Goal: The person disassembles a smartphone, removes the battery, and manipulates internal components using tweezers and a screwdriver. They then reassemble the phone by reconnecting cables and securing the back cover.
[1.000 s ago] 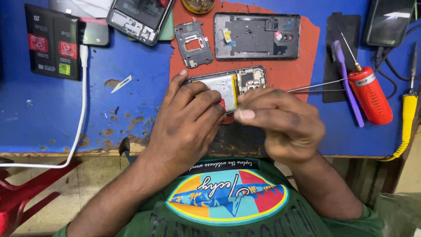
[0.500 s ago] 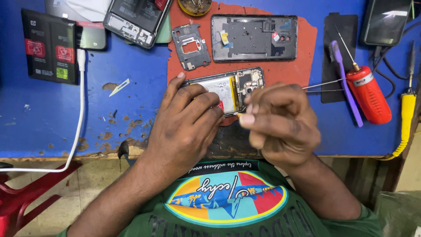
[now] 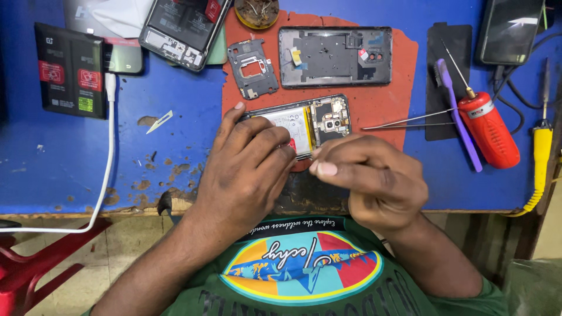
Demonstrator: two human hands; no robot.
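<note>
An opened phone (image 3: 319, 120) lies on a red mat (image 3: 386, 105), its white battery and circuit board showing. My left hand (image 3: 249, 167) rests over the phone's near end, fingers curled on it and holding it down. My right hand (image 3: 369, 178) hovers just right of it at the table's front edge, thumb and fingers pinched together; whatever is between them is too small to make out.
A phone back frame (image 3: 335, 57) and a small inner cover (image 3: 253, 68) lie on the mat behind. Tweezers (image 3: 404, 121), a purple brush (image 3: 459, 117), a red tool (image 3: 486, 129) and a yellow-handled tool (image 3: 541, 149) are right. A black box (image 3: 69, 70), white cable (image 3: 108, 152) and another phone (image 3: 184, 26) are left.
My right hand has drawn slightly back from the phone toward the table's edge, still pinched. My left hand stays on the phone.
</note>
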